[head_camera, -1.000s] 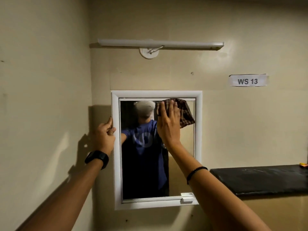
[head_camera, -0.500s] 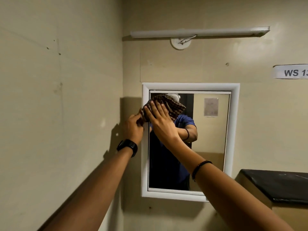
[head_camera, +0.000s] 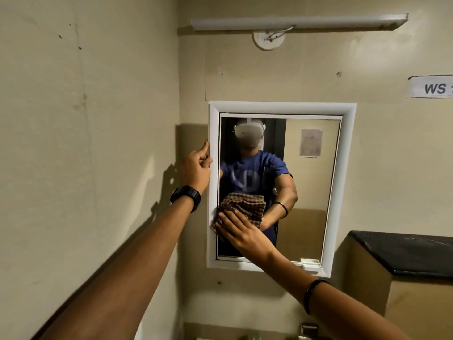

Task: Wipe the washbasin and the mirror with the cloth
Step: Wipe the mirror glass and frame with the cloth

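A white-framed mirror point(head_camera: 316, 187) hangs on the beige wall ahead. My right hand point(head_camera: 242, 235) lies flat on a brown checked cloth point(head_camera: 241, 208), pressing it against the lower left part of the glass. My left hand point(head_camera: 196, 168) rests on the mirror's left frame edge with its fingers curled, a black watch on that wrist. The glass reflects a person in a blue shirt. Only a sliver of the washbasin area point(head_camera: 250, 336) shows at the bottom edge.
A side wall stands close on my left. A black-topped ledge point(head_camera: 404, 253) juts out at the lower right, beside the mirror. A tube light point(head_camera: 299, 22) is mounted above, and a paper label point(head_camera: 434, 87) sits at the upper right.
My right hand has carried the cloth from the mirror's top right across to the top left, then down to the lower left. My left hand has stayed on the left frame.
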